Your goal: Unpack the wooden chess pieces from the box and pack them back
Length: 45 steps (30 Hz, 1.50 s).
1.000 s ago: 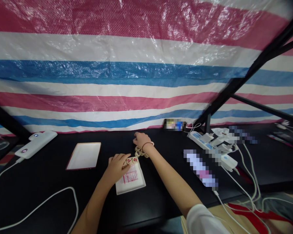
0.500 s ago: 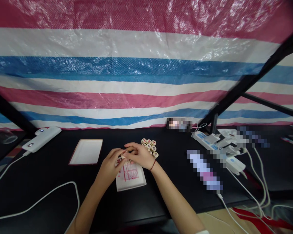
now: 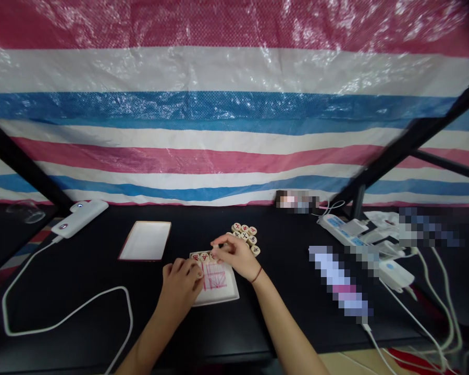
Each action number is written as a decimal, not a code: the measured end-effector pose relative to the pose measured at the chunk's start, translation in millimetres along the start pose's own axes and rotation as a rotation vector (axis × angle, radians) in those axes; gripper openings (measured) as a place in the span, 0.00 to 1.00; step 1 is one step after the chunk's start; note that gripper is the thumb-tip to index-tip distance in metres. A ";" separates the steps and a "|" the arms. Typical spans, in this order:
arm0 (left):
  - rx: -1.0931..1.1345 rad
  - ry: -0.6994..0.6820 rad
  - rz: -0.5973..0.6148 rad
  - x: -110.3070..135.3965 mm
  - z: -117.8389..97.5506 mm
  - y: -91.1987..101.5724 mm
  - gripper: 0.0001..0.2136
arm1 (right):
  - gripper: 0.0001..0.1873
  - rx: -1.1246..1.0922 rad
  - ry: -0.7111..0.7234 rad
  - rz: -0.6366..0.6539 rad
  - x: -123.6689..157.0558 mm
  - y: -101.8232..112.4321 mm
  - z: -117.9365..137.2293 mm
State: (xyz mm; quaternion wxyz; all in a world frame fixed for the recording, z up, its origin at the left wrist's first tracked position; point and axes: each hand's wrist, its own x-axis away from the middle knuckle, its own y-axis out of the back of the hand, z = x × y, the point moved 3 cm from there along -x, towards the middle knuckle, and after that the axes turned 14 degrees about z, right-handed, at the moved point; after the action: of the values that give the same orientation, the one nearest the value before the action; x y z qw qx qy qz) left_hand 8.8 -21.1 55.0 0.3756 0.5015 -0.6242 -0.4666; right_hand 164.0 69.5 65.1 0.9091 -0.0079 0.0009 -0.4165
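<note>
Left grip (image 3: 180,281) and right grip (image 3: 240,257) at one white box (image 3: 223,292)

Both are curled; whether either is clamped on anything cannot be told. Between them, three round pieces (image 3: 205,258) can be counted along the box's far edge. Just beyond the right grip, at least seven clustered pieces (image 3: 244,237) are seen on the surface (image 3: 293,291). Beyond the left grip, one shallow tray (image 3: 146,240) is laid.

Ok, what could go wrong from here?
1. The right hand is very close to the cluster of round pieces; it might knock some out of place.
2. Both it and the left hand are at the white box, so fingers could nudge the row of pieces along its far side.
</note>
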 end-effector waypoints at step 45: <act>0.628 0.043 -0.086 -30.6 44.5 -15.6 0.12 | 0.07 1.020 -0.105 -0.058 26.1 -21.8 18.2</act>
State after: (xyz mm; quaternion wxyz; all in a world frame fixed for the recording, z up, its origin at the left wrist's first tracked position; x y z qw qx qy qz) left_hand -22.0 16.9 27.5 0.1955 0.6286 -0.7080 -0.2556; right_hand 164.7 35.8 83.8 0.7842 0.4156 -0.2484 -0.3880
